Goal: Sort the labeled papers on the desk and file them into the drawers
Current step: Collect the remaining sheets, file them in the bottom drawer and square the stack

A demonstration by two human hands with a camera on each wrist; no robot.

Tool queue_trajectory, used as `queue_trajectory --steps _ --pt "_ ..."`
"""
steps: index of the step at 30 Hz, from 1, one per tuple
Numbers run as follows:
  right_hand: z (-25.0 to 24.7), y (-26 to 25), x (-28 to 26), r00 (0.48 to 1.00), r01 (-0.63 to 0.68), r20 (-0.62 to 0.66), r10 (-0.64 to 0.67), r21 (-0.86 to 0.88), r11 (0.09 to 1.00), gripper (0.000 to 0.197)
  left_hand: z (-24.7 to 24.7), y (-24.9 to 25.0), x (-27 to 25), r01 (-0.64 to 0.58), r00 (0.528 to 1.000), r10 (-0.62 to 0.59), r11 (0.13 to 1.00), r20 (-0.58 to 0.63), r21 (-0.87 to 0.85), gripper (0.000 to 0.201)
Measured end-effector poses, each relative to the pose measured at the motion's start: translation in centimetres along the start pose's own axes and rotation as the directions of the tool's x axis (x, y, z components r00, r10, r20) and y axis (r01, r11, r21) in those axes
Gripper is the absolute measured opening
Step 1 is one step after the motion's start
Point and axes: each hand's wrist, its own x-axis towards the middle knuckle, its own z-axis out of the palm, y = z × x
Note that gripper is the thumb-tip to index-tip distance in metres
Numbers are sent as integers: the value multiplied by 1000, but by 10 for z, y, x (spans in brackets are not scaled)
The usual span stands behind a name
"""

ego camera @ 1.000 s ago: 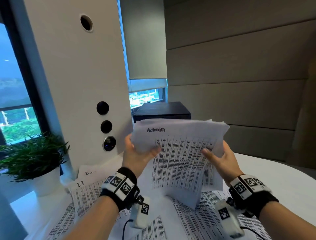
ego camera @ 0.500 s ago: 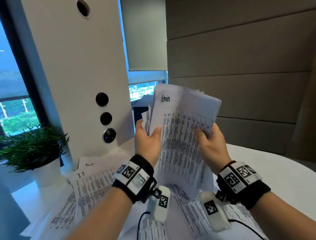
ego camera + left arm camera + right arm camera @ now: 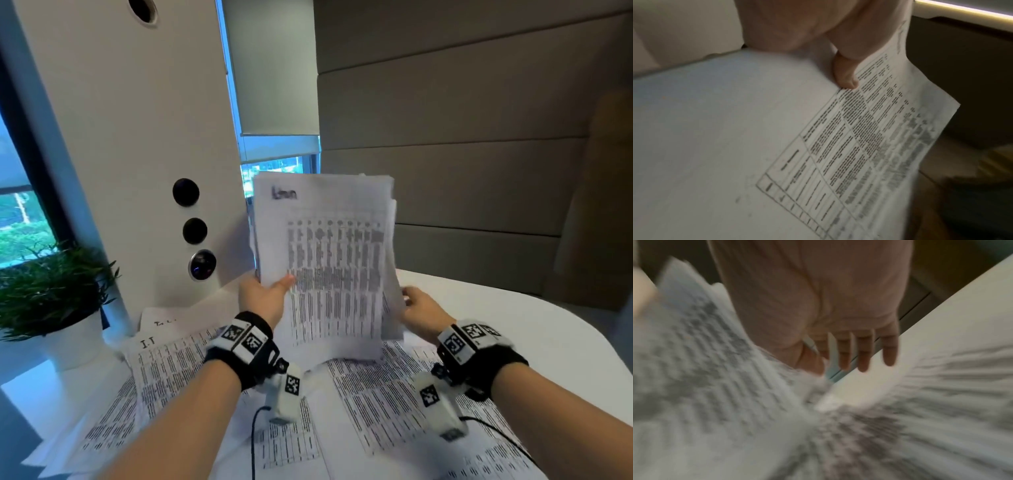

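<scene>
Sorting underway, filing not begun, by the look of it. Left hand pinches a stack of papers at its left edge, thumb on the front sheet, fingers behind; stack stands upright between the two hands, bottom edge resting on or just above the sheets below. Top sheet carries a handwritten heading, blurred, unreadable.

Right hand just beside the stack's right edge, fingers straight and spread in the right wrist view, gripping nothing. Whether it touches the paper, cannot tell.

Under both wrists: loose printed sheets spread over the white bench. Left of the left hand, a sheet marked "I.T", another partly hidden behind it. These remain to be gathered.

Containers: no drawers in view. A white pot far left of the left hand holds a green plant.
</scene>
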Motion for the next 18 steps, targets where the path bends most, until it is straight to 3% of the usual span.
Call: queue_trajectory --steps 1,3,5,7,10,15,18 --pt "-4 14 2 993 -112 8 117 -211 971 50 -2 3 3 -9 999 9 1000 -33 -5 27" --pt "-5 37 -1 939 -255 66 338 -529 810 72 -7 5 12 -3 997 0 999 -83 -38 31" --pt "2 47 -6 897 -289 74 436 -647 705 101 -11 5 22 12 993 -18 998 -116 -57 36" --pt "9 48 -8 902 -264 60 428 -707 656 112 -14 0 28 32 989 -42 997 -138 -77 49" --pt "17 44 -9 918 -200 73 391 -765 612 88 -17 -19 34 76 985 -90 992 -150 -102 75" --pt "14 48 -8 926 -165 90 366 -776 608 56 -17 -21 20 132 981 -142 988 -135 -79 30" --pt "10 79 20 932 -157 72 355 -802 576 47 -14 -21 14 123 984 -135 987 -113 -108 28"
